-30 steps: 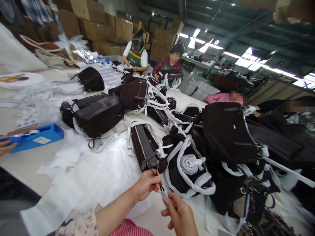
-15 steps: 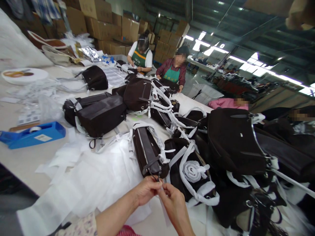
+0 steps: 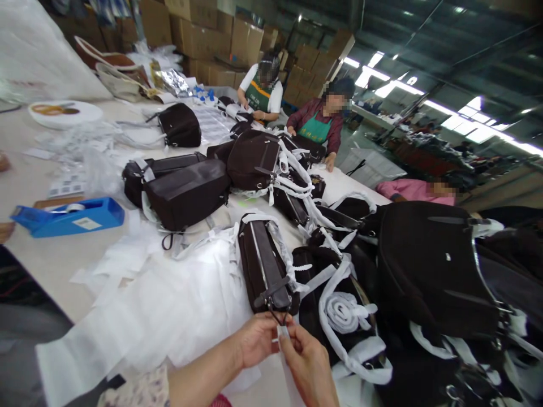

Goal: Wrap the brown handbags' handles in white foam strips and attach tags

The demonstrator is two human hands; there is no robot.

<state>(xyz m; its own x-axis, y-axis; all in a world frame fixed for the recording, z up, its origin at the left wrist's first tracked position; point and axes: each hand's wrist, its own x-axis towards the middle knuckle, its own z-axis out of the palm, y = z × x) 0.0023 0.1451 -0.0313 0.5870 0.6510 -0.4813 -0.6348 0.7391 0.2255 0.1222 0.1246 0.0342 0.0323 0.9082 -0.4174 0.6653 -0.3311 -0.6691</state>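
Left hand (image 3: 258, 340) and right hand (image 3: 307, 367) close together at the near edge of the white work table (image 3: 42, 265), at the end of a dark brown handbag (image 3: 263, 263) lying on its side. Handbag is bound with narrow white non-woven ties. Right hand's fingers are pressed together and curled, pinching a narrow white strip (image 3: 287, 357) that hangs down past the hand. Left hand's fingers curl inward toward the same spot; their tips are partly hidden, so cannot tell exactly what they grip. A thin black cord (image 3: 275, 316) runs from the handbag's end down to the hands, just touching the left fingers' area. Just right of the handbag, a dark bag with a rolled white strap bundle (image 3: 343, 312) on top. Large dark brown bag (image 3: 432, 271) further right. A loose white non-woven sheet (image 3: 148, 305) spreads left of the hands. Further up the table: more dark bags wrapped in white ties, a blue tape dispenser (image 3: 68, 217), and a black handbag (image 3: 180, 125). Two co-workers in green aprons (image 3: 261, 93) (image 3: 316, 129) sit across the table, hands on bags; a third person in a pink sleeve (image 3: 411, 191) sits to the right. Cardboard cartons (image 3: 203, 34) stacked along the back wall.
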